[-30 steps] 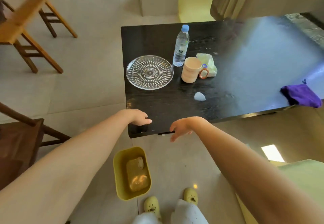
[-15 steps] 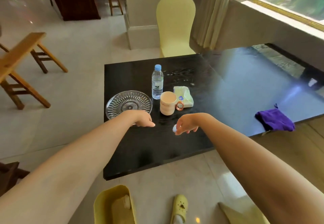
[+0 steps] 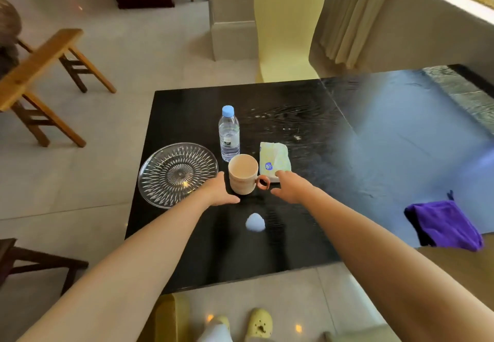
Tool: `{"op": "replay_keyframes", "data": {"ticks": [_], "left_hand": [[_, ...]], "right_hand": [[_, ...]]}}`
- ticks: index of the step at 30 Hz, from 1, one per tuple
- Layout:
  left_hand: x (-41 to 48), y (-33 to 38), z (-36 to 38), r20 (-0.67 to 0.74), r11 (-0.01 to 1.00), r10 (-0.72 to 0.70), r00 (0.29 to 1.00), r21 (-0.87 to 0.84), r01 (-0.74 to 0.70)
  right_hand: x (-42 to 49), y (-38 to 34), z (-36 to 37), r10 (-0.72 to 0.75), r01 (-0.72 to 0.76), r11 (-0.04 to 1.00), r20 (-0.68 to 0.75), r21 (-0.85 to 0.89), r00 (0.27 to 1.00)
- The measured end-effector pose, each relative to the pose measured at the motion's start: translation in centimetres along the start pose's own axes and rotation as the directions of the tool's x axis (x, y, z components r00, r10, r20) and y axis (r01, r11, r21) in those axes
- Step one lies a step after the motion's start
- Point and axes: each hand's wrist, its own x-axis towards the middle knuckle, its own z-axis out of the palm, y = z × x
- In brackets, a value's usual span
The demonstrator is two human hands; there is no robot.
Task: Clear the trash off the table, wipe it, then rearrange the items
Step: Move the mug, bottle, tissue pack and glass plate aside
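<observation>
The pale mug [image 3: 243,173] stands on the black bench [image 3: 187,117] with the glass plate [image 3: 177,174] at its 9 o'clock, the water bottle [image 3: 229,133] at 12 o'clock and the tissue pack [image 3: 274,159] at 2 o'clock. 1 crumpled white wad [image 3: 255,222], the trash, lies alone at the mug's 6 o'clock between the 2 forearms. The left hand [image 3: 222,191] sits just beside the mug at 8 o'clock, fingers [image 3: 218,181] relaxed and holding nothing. The right hand [image 3: 290,185] at 4 o'clock has straight fingers [image 3: 283,174] touching the pack's near edge without gripping, and a purple cloth [image 3: 443,224] lies well apart at 4 o'clock.
</observation>
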Motion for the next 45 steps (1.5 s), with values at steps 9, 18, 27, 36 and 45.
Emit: {"op": "replay_keyframes", "data": {"ticks": [9, 18, 27, 36, 45], "left_hand": [[4.5, -0.3, 2.3, -0.024, 0.934, 0.0, 1.0, -0.358, -0.009], [7.2, -1.8, 2.8, -0.161, 0.794, 0.015, 0.987, -0.598, -0.11], [5.9, -3.9, 1.0, -0.307, 0.624, 0.049, 0.951, -0.734, -0.269], [4.1, -7.7, -1.0, -0.382, 0.591, -0.08, 0.921, -0.762, -0.264], [4.3, -11.0, -4.0, -0.4, 0.616, -0.12, 0.909, -0.748, -0.248]], "right_hand": [[5.1, 0.0, 3.2, -0.081, 0.082, 0.96, -0.015, 0.269, 0.997], [6.9, -0.4, 3.3, -0.137, 0.113, 0.838, 0.006, 0.533, 0.991], [7.3, -1.9, -1.1, -0.357, 0.288, 0.836, 0.064, 0.467, 0.932], [15.1, -6.5, -4.7, -0.087, 0.169, 0.881, -0.2, 0.441, 0.976], [19.2, -10.8, -3.9, -0.018, 0.165, 0.778, -0.241, 0.606, 0.97]]}}
